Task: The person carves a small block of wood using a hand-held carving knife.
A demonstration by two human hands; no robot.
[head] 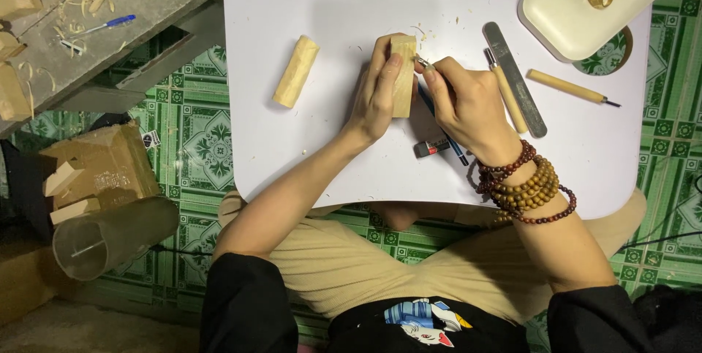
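At the centre of the frame, the left hand point(376, 93) clamps around a pale, squared wooden block point(403, 75) held over the white lap table point(292, 156). The right hand point(468, 104) grips a small metal-tipped carving tool point(424, 63) against the block's upper end. A second rounded pale wooden piece point(296, 71) lies well apart, to the left.
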